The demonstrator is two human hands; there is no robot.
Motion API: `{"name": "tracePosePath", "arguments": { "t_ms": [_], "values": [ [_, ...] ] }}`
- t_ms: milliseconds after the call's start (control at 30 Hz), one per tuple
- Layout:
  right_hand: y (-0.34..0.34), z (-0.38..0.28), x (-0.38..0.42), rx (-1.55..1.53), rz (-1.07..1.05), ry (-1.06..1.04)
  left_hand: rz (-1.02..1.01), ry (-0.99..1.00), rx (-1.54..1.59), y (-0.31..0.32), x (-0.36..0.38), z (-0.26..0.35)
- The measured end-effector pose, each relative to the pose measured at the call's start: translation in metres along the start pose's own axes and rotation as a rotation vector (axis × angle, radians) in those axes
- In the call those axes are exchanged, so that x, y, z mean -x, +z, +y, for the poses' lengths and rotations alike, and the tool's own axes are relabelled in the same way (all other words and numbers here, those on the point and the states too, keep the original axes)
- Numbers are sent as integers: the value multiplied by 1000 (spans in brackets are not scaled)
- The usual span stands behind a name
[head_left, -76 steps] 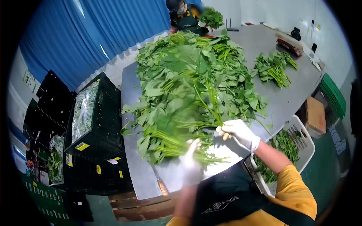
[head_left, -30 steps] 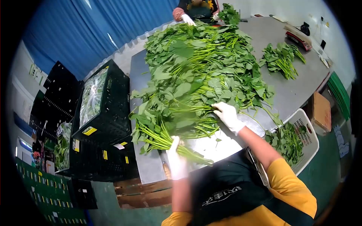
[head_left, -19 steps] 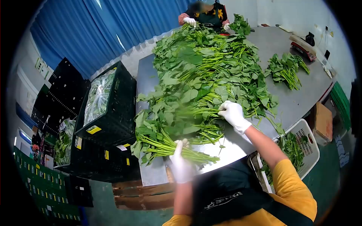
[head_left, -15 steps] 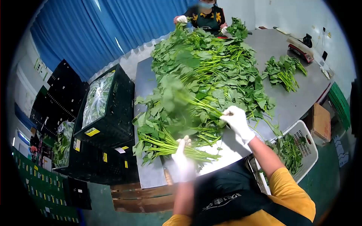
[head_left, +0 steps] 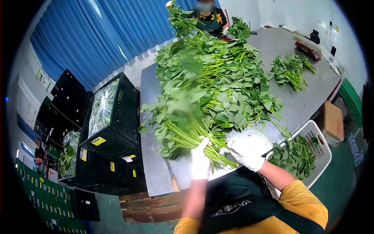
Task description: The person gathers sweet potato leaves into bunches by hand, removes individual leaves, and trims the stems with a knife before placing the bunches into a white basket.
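Observation:
My left hand [head_left: 200, 160], in a white glove, is closed round the stems of a bunch of leafy greens [head_left: 187, 134]. The bunch is held over the near edge of the metal table, its leaves pointing away and partly blurred. My right hand [head_left: 246, 154], also gloved, is at the right side of the same stems, its fingertips closed on them near the cut ends. Beyond both hands lies a large pile of leafy greens [head_left: 233, 85]. To the left of my left hand, a knife [head_left: 174, 182] with a wooden handle lies at the table edge.
A white basket [head_left: 322, 156] with greens stands at my right, beside a cardboard box [head_left: 333, 121]. Dark crates [head_left: 117, 117] with bagged greens are stacked at the left. A small bunch [head_left: 292, 72] and a red scale [head_left: 307, 50] are on the metal table [head_left: 257, 35]. A co-worker [head_left: 210, 23] stands opposite.
My left hand has moved right and slightly up with its greens. My right hand has come lower, and its greens have joined the bunch. The co-worker's hand has raised some greens.

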State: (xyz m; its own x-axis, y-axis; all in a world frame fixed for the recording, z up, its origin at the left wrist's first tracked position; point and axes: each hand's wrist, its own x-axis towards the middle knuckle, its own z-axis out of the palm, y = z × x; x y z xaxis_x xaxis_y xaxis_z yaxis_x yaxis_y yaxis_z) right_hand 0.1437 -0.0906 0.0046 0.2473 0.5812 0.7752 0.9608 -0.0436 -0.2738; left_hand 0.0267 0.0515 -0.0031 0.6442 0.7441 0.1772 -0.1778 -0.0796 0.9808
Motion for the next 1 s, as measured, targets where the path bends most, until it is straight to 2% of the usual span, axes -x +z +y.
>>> {"name": "tracePosePath", "arguments": {
  "t_ms": [67,100,133,200,233,267,333,400,433,467,533,567,600,633,667,733,800,833,867,933,967,1000],
  "values": [
    [-5,0,0,20,-51,-72,87,-302,489,8,-2,9],
    [-13,-3,1,32,-197,-50,69,-358,461,10,2,16],
    [-15,-3,0,33,-196,-50,68,-357,461,11,3,20],
    [-19,1,0,-313,-309,78,5,-415,564,12,4,25],
    [-14,7,4,-503,-403,256,27,-407,496,15,7,33],
    [-8,9,6,-647,-478,553,23,-408,495,18,7,29],
    [6,10,1,-972,-547,821,75,-384,557,29,11,17],
    [35,16,16,-1091,-464,842,94,-215,447,44,18,32],
    [15,8,4,-950,-437,818,124,-267,446,44,17,29],
    [17,4,6,-1015,-307,945,157,-319,446,43,16,25],
    [-2,-6,3,-1033,-246,949,130,-364,449,40,16,23],
    [-4,-12,4,-1299,-106,1180,211,-309,480,40,16,21],
    [-3,-8,15,-1297,-110,1189,291,-254,508,39,17,18],
    [-3,4,34,-1326,109,1160,285,-181,403,26,13,15],
    [-3,23,53,-1344,328,1121,435,-170,431,19,9,25],
    [-13,83,96,-1593,760,1067,324,-184,343,-21,9,34],
    [-37,106,97,-1921,1103,1024,369,-46,46,-49,12,21],
    [-39,110,94,-1940,781,848,384,12,97,-52,13,22],
    [-27,102,78,-2026,848,962,388,6,99,-53,16,20],
    [3,74,48,-1657,403,1000,398,-148,317,-51,24,15],
    [19,64,33,-1394,148,1023,526,-315,578,-37,21,27],
    [33,58,22,-1121,-96,1024,535,-315,578,-39,23,26]
  ]
}}
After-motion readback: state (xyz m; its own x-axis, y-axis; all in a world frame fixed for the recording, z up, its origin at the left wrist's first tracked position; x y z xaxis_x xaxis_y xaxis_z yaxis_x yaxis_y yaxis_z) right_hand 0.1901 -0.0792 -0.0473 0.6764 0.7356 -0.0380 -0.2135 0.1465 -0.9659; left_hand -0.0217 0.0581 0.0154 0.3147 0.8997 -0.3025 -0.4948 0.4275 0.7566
